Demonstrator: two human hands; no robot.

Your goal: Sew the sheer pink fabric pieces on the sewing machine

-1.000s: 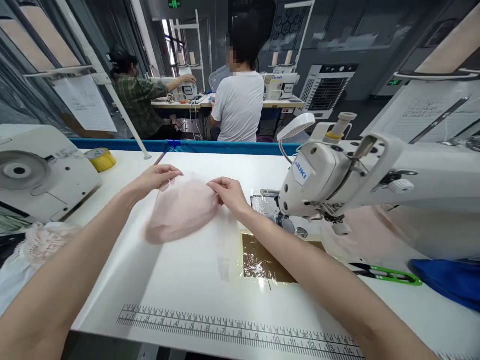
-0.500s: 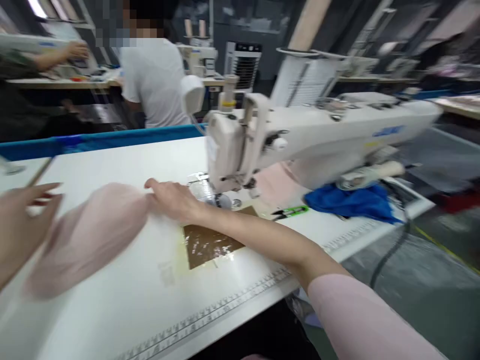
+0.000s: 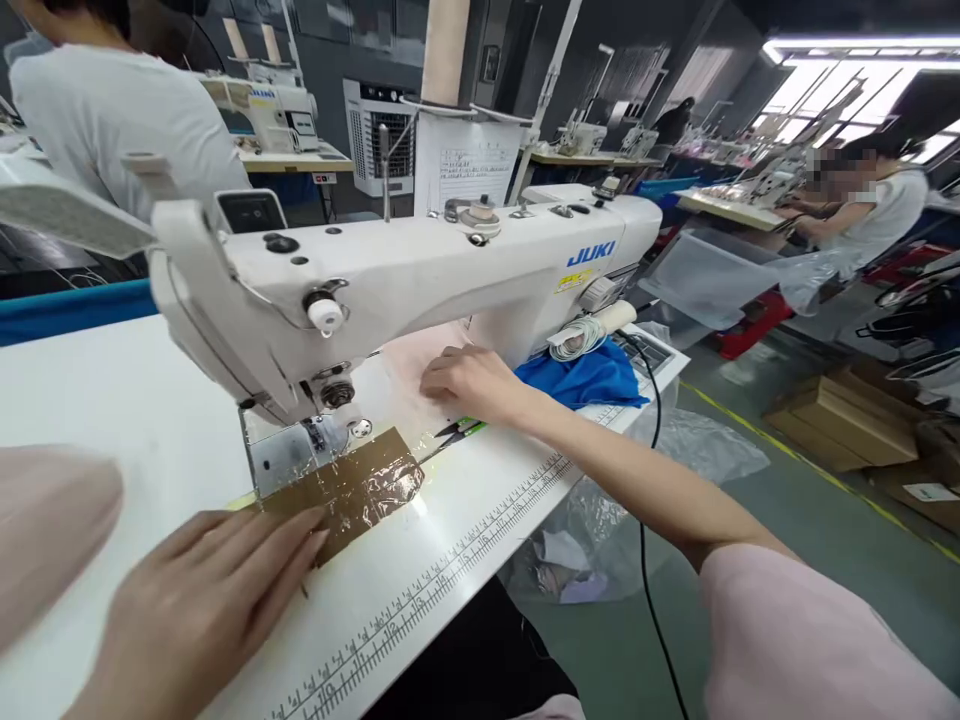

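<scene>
My left hand (image 3: 217,580) lies palm down on the sewing table, fingers stretched out over the edge of a shiny brown taped patch (image 3: 367,485). It holds nothing. To its left is a blurred pink fabric piece (image 3: 52,530), partly out of view. Under the arm of the white sewing machine (image 3: 420,255), my right hand (image 3: 472,382) has its fingers curled down on pale pink fabric (image 3: 412,355); the fingertips are partly hidden. Thread snips (image 3: 469,428) with a green handle lie just below that hand. The needle area (image 3: 319,435) sits between my two hands.
A blue cloth (image 3: 581,375) and a coil of cord (image 3: 577,338) lie at the table's right end. A printed ruler (image 3: 420,590) runs along the front edge. A black cable (image 3: 645,560) hangs down. Cardboard boxes (image 3: 847,420) stand on the floor; other people sit at machines beyond.
My view has swung right. My right hand has left the pink piece on the left and now rests on pink fabric under the machine arm. My left hand has come beside the brown patch.
</scene>
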